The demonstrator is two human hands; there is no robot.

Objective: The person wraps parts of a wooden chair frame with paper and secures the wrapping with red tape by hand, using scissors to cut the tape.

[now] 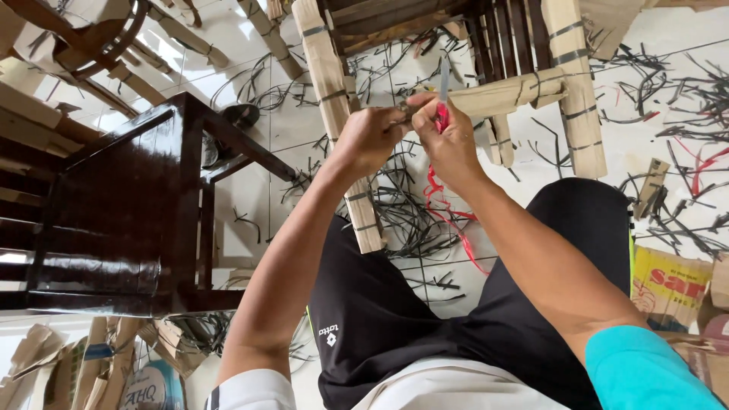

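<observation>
Hands meet just above the middle of the frame, and that is where I keep my attention. My right hand (449,137) is closed around a red-handled cutter (441,115), whose thin blade points straight up toward the top edge. My left hand (370,138) is curled shut beside it, fingertips pinching at the end of a cardboard-wrapped rail (507,93) of the chair frame (425,23) that fills the top centre. What exactly the left fingers pinch I cannot tell; it looks like a strap end or a cardboard edge.

A red plastic strap (448,209) trails down from the hands toward my dark shorts (425,304). Cut black strap pieces (402,205) litter the white tile floor (250,114) all around, thickest in the centre and at the upper right.

To do this well, I judge the blade should stay angled away from the left fingertips, which sit very near it. I would keep the left grip firm so the strap or cardboard stays taut, and draw the edge in a short, shallow stroke so it does not bite the wood under the wrapping. The wrapped leg (342,129) running down the centre sits close behind my left hand, so I would leave elbow room.

A dark glossy wooden table (121,205) stands at the left, well apart from the work.
</observation>
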